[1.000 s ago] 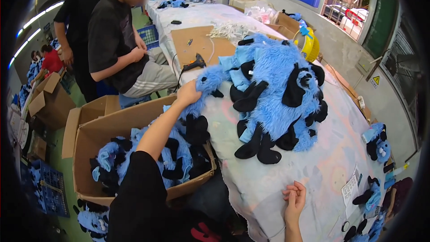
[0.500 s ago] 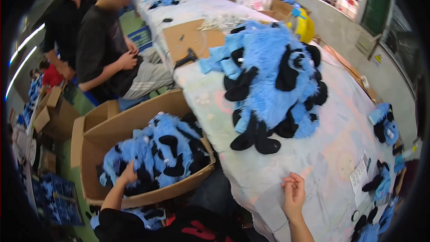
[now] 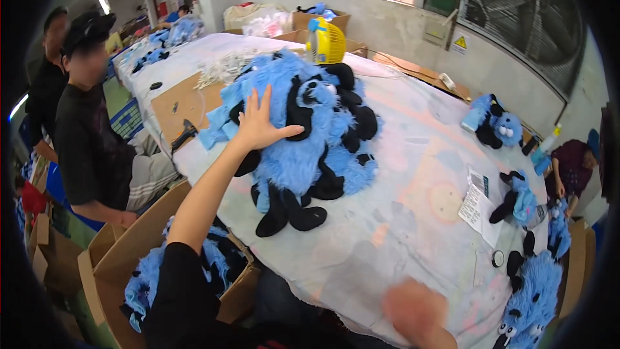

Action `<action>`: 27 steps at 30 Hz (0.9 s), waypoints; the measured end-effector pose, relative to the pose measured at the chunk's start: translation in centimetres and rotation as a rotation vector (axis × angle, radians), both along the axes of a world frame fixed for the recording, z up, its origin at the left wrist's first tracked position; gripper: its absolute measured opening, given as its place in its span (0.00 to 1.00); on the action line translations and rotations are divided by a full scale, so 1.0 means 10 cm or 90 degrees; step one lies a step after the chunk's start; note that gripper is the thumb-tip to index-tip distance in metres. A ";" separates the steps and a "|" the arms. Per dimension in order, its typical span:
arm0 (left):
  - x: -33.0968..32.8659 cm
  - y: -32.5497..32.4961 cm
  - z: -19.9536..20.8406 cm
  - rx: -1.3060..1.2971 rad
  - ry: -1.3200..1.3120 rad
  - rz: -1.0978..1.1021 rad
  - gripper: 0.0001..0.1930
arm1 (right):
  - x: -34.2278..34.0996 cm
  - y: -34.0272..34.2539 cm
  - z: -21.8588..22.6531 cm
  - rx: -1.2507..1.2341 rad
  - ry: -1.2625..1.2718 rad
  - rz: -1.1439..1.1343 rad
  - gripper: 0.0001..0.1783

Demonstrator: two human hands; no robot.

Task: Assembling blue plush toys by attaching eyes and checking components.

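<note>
A heap of limp, furry blue plush toy skins [image 3: 300, 161] with black ears and feet lies on the cloth-covered table [image 3: 407, 200] in front of me. My left hand [image 3: 261, 126] rests on the left side of this heap, its fingers spread and palm toward the fur, gripping nothing. Low over the table's near edge, my right hand [image 3: 413, 310] is smeared by motion, so its fingers cannot be made out. Below my left arm stands an open cardboard box [image 3: 97, 284] holding more blue plush skins [image 3: 145, 278].
A yellow fan [image 3: 328, 42] stands behind the heap. Left of it lie a cardboard sheet [image 3: 171, 106] and a black hand tool [image 3: 185, 134]. Along the right are a paper sheet [image 3: 476, 213], a tape roll [image 3: 497, 258] and more plush pieces [image 3: 533, 297]. Two people stand at left; another bends at right.
My left hand has left the box and come up onto the heap. My right hand has shifted nearer the table's edge. The view has swung right.
</note>
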State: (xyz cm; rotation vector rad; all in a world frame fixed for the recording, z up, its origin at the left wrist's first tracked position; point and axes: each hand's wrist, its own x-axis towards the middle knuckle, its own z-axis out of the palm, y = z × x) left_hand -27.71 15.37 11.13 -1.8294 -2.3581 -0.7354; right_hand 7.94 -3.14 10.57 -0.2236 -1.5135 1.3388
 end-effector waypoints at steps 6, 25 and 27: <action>0.11 0.54 -0.08 -0.040 -0.080 0.054 0.69 | 0.27 -0.24 0.48 0.143 0.350 0.276 0.15; -0.70 -2.49 0.44 0.150 -0.322 -0.036 0.32 | 0.15 -0.41 0.41 0.023 0.341 0.733 0.17; -0.95 -3.00 0.36 0.073 -0.296 0.010 0.35 | 0.00 -0.36 0.44 0.008 0.331 0.770 0.17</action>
